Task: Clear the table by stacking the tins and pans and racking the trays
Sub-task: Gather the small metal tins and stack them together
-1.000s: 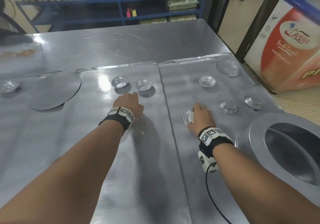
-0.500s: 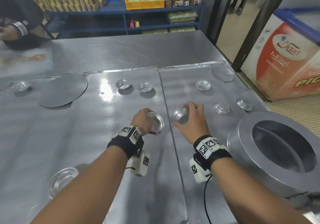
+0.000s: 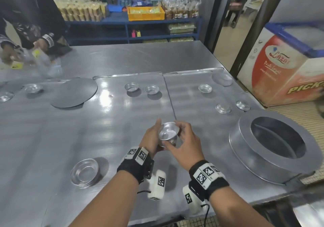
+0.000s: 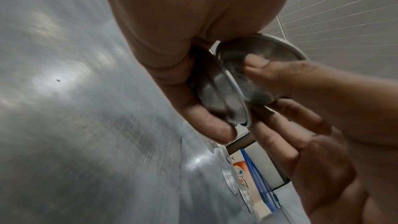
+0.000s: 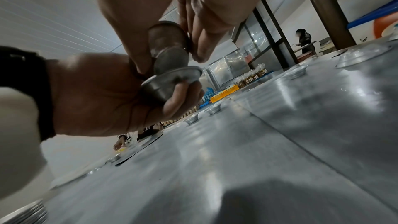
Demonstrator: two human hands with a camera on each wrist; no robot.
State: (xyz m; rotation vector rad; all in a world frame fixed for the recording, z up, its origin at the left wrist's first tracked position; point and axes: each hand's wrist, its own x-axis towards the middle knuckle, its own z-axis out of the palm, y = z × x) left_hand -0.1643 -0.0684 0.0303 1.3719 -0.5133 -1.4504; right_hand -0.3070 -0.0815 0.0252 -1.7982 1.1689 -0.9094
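Both hands meet above the middle of the steel table [image 3: 52, 148], each holding one small round metal tin. My left hand [image 3: 155, 136] grips the lower tin [image 5: 170, 83] with thumb and fingers round its wall. Pinched by my right hand [image 3: 183, 135], the upper tin [image 3: 168, 132] has its base touching the mouth of the lower one [image 4: 219, 94]. In the left wrist view the right thumb lies on the upper tin [image 4: 264, 50]. Loose tins [image 3: 131, 87] [image 3: 152, 89] [image 3: 205, 88] [image 3: 223, 108] lie farther back, and nested tins [image 3: 84, 172] sit near left.
A large round pan [image 3: 245, 148] stands at the right edge. A flat round plate [image 3: 75, 92] lies back left, another [image 3: 222, 79] back right. A second person's hands [image 3: 40, 46] handle plastic bags at the far left. Two more tins [image 3: 33, 88] sit there.
Each hand picked up a tin from the table and lifted it. The hands then came together toward me, bringing the right tin onto the left one.
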